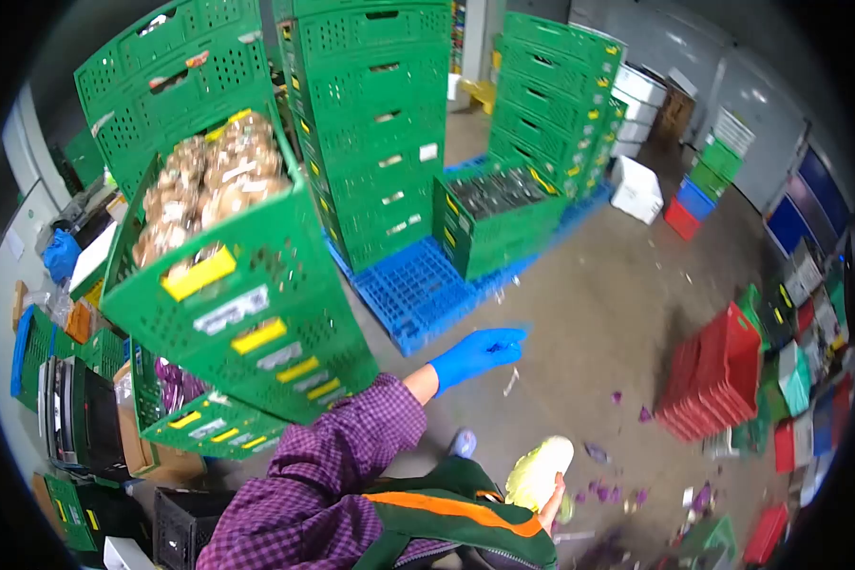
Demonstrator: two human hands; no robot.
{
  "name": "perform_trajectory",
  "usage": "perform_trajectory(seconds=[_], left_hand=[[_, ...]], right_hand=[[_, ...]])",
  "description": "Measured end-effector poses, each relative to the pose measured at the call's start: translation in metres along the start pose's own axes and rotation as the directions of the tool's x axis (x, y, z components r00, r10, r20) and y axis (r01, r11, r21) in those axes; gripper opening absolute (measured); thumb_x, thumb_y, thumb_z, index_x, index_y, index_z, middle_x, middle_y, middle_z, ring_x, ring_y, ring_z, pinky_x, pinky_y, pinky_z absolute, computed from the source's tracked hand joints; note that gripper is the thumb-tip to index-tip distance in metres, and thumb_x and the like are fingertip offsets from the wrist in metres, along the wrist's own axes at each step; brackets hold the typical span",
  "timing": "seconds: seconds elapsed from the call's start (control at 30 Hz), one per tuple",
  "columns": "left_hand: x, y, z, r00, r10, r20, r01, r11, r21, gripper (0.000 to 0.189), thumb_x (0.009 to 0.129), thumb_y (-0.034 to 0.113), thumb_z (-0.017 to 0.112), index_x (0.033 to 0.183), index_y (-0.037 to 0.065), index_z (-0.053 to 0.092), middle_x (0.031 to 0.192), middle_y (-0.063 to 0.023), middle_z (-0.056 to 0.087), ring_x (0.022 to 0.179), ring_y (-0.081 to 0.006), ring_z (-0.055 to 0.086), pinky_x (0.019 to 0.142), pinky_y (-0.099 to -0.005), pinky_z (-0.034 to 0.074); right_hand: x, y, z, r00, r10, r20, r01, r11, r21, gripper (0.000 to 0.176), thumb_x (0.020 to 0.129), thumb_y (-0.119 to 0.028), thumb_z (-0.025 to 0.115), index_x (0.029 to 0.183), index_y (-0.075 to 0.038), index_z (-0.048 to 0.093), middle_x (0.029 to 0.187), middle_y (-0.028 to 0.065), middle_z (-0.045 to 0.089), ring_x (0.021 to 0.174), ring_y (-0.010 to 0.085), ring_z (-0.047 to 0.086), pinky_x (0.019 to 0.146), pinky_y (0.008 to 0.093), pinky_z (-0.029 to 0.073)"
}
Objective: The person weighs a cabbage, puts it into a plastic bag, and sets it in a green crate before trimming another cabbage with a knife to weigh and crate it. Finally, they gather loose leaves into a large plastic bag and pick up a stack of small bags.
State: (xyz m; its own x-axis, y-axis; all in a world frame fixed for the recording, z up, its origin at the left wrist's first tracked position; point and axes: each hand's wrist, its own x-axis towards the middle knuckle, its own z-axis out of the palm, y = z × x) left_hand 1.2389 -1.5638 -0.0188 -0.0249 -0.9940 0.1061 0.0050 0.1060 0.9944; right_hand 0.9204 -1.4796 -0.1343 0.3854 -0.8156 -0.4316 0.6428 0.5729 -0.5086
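My left hand (480, 359), in a blue glove, reaches out over the floor just in front of a blue pallet (399, 294). Its fingers point to the right, loosely stretched, and nothing shows in them. Low in the view, close to my body, my bare right hand (554, 496) grips a pale yellow-green Chinese cabbage (536, 475) from its right side. The cabbage is partly hidden by my green and orange apron (456, 508). Left of my gloved hand stands a stack of green crates (285, 313), the top one filled with bagged brown mushrooms (218, 176).
Tall green crate stacks (380, 114) stand on the pallet, beside a crate of dark packs (503, 195). Purple vegetables (176, 385) fill a crate at left. Red crates (708, 380) stand at right, with purple leaf scraps (603, 492) on the floor. A white box (636, 190) lies farther back.
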Motion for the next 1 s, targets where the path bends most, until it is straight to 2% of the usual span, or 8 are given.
perform_trajectory(seconds=[0.13, 0.17, 0.23, 0.43, 0.6, 0.8, 0.93, 1.0], left_hand=[[0.085, 0.01, -0.094, 0.965, -0.024, -0.262, 0.042, 0.997, 0.062, 0.043, 0.089, 0.02, 0.06, 0.126, 0.002, 0.051, 0.109, -0.0041, 0.06, 0.099, -0.0097, 0.054, 0.088, -0.0265, 0.045], [0.098, 0.015, -0.117, 0.938, -0.006, -0.348, -0.004, 1.0, -0.029, 0.041, 0.089, 0.02, 0.06, 0.125, 0.002, 0.051, 0.108, -0.004, 0.06, 0.098, -0.0092, 0.054, 0.087, -0.0261, 0.045], [0.127, 0.027, -0.179, 0.922, -0.058, -0.382, -0.032, 0.973, -0.227, 0.039, 0.089, 0.02, 0.059, 0.124, 0.003, 0.053, 0.11, -0.0046, 0.06, 0.1, -0.0112, 0.055, 0.087, -0.0278, 0.045], [0.219, 0.042, -0.375, 0.549, -0.023, -0.836, -0.363, 0.894, -0.263, 0.034, 0.088, 0.02, 0.059, 0.12, 0.008, 0.057, 0.11, -0.0045, 0.062, 0.099, -0.0138, 0.058, 0.083, -0.0291, 0.046], [0.253, 0.159, -0.552, 0.18, 0.259, -0.949, -0.522, 0.843, 0.132, 0.035, 0.087, 0.018, 0.062, 0.119, 0.006, 0.057, 0.106, -0.0021, 0.063, 0.092, -0.0095, 0.057, 0.076, -0.0214, 0.044], [0.269, 0.357, -0.641, -0.137, 0.787, -0.602, -0.243, 0.562, 0.791, 0.033, 0.085, 0.013, 0.064, 0.116, 0.001, 0.059, 0.111, -0.0059, 0.062, 0.099, -0.0137, 0.058, 0.085, -0.0268, 0.045], [0.304, 0.467, -0.679, -0.11, 0.979, -0.174, 0.093, 0.184, 0.978, 0.038, 0.082, 0.014, 0.066, 0.118, 0.003, 0.058, 0.111, -0.0091, 0.063, 0.101, -0.0181, 0.059, 0.09, -0.0326, 0.045], [0.335, 0.509, -0.686, 0.131, 0.967, 0.217, 0.468, -0.254, 0.846, 0.047, 0.078, 0.029, 0.071, 0.117, 0.007, 0.059, 0.11, -0.0123, 0.063, 0.102, -0.0225, 0.06, 0.09, -0.0351, 0.045]], right_hand=[[0.103, -0.031, 0.157, 0.98, -0.074, 0.183, 0.12, 0.959, -0.256, 0.054, 0.083, -0.043, 0.054, 0.123, -0.007, 0.048, 0.115, 0.0093, 0.058, 0.104, 0.0267, 0.058, 0.087, 0.0433, 0.048], [0.156, -0.038, 0.174, 0.966, 0.234, 0.114, -0.232, 0.972, -0.029, 0.052, 0.084, -0.043, 0.054, 0.122, -0.008, 0.051, 0.115, 0.0107, 0.059, 0.103, 0.0275, 0.057, 0.088, 0.0437, 0.047], [0.226, -0.041, 0.217, 0.93, 0.306, 0.204, -0.287, 0.951, -0.118, 0.051, 0.084, -0.042, 0.054, 0.122, -0.007, 0.051, 0.115, 0.011, 0.059, 0.103, 0.0276, 0.058, 0.089, 0.0441, 0.047], [0.403, -0.025, 0.363, 0.892, 0.342, 0.295, -0.261, 0.923, -0.283, 0.053, 0.084, -0.04, 0.054, 0.122, -0.004, 0.049, 0.114, 0.0117, 0.059, 0.101, 0.0281, 0.059, 0.088, 0.0433, 0.048], [0.514, -0.052, 0.505, 0.914, 0.261, 0.31, -0.182, 0.948, -0.262, 0.055, 0.083, -0.04, 0.053, 0.122, -0.002, 0.049, 0.115, 0.0126, 0.058, 0.103, 0.0281, 0.057, 0.09, 0.0414, 0.046], [0.616, -0.108, 0.675, 0.862, -0.014, 0.507, 0.131, 0.972, -0.196, 0.055, 0.089, -0.046, 0.04, 0.124, -0.004, 0.048, 0.115, 0.0119, 0.057, 0.102, 0.0277, 0.057, 0.089, 0.0414, 0.046], [0.685, -0.151, 0.789, 0.729, -0.182, 0.661, 0.321, 0.942, -0.096, 0.052, 0.093, -0.044, 0.035, 0.124, -0.004, 0.046, 0.116, 0.0113, 0.056, 0.101, 0.0261, 0.057, 0.086, 0.0388, 0.047], [0.717, -0.171, 0.853, 0.641, -0.216, 0.736, 0.338, 0.941, -0.018, 0.052, 0.093, -0.044, 0.036, 0.125, -0.004, 0.046, 0.116, 0.0117, 0.056, 0.101, 0.0254, 0.057, 0.085, 0.0378, 0.048]])
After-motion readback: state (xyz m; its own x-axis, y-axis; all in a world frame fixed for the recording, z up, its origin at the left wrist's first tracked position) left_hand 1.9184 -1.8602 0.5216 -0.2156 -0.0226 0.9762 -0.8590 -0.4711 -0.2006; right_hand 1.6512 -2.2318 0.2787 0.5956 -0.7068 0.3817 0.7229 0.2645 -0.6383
